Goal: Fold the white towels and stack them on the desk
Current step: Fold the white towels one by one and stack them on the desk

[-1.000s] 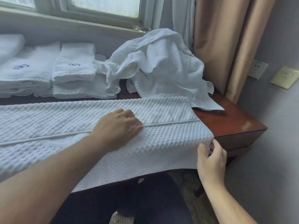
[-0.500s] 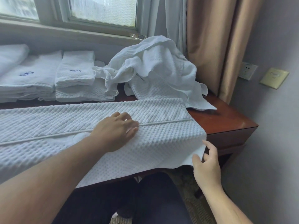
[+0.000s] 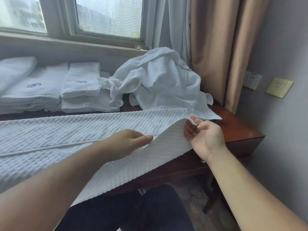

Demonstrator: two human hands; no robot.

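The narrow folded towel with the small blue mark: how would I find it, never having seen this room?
Start at the window, then drop to the wooden desk below it. Left of the crumpled heap, the narrow folded towel tops the nearest stack. The wider towel beside it carries a larger blue mark.

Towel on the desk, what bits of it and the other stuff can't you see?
Head view:
- Left end of the towel: cut off by the picture's edge.
- The blue marks on the folded towels: too small to read.
- Back of the desk: hidden under the pile.
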